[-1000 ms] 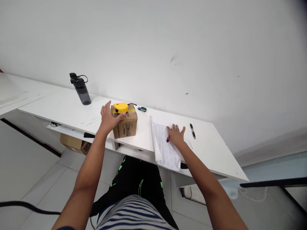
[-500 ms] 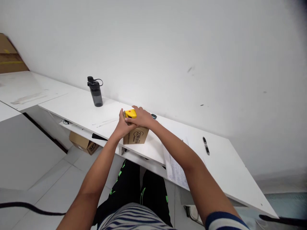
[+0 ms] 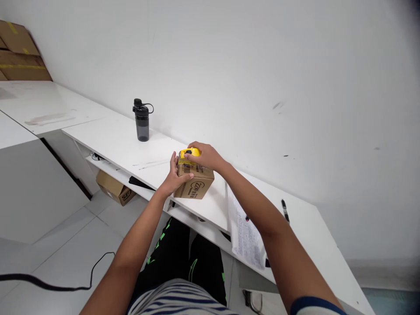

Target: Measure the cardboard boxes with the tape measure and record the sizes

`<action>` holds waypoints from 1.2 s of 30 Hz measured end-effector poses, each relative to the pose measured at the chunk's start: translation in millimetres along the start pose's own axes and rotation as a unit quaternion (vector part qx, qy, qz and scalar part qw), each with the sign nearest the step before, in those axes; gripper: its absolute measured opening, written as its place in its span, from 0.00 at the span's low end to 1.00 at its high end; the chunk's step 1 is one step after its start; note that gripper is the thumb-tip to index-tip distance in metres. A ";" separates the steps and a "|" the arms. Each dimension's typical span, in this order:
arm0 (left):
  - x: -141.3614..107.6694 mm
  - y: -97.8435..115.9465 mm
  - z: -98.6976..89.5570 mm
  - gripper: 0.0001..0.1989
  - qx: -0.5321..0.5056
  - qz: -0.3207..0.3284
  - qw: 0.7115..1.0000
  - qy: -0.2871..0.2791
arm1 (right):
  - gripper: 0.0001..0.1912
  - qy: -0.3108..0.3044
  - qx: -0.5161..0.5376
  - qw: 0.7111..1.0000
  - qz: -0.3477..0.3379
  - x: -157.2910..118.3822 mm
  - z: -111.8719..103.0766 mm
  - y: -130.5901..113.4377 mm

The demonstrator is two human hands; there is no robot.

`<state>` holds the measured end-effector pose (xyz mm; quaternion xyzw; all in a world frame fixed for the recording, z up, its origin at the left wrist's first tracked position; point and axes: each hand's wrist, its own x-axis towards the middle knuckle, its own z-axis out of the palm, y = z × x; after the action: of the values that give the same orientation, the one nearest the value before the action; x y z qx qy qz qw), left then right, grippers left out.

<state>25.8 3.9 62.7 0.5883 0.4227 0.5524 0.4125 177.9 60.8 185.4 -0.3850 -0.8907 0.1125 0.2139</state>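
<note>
A small brown cardboard box (image 3: 194, 189) with dark printing stands near the front edge of the white desk. My left hand (image 3: 173, 178) holds its left side, thumb across the top front edge and fingers upright along the far left. In my right hand (image 3: 207, 156) is a yellow tape measure (image 3: 194, 152) with a black button, held over the top of the box. The thumb lies near the button, and the other fingers are partly hidden behind the case. A yellowish strip shows just under it, too small to make out clearly.
A black water bottle (image 3: 142, 124) stands at the back left. Written papers (image 3: 246, 236) lie to the right, partly under my right forearm, with a black pen (image 3: 285, 211) beyond. An open shelf (image 3: 113, 169) runs below the desktop; another carton (image 3: 113, 188) sits on the floor.
My hands have moved apart, uncovering more of the box top and the tape measure. My left thumb now rests on the box's front edge. The view has shifted slightly.
</note>
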 end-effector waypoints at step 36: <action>-6.7 4.5 17.2 0.40 -0.073 0.001 0.991 0.115 | 0.46 -0.176 0.020 0.981 -0.074 25.7 -11.3 -0.4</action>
<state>42.9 -4.2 64.1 0.4898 0.4254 0.6461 0.4021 167.2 79.8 203.1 -0.2877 -0.9380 0.1806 0.0690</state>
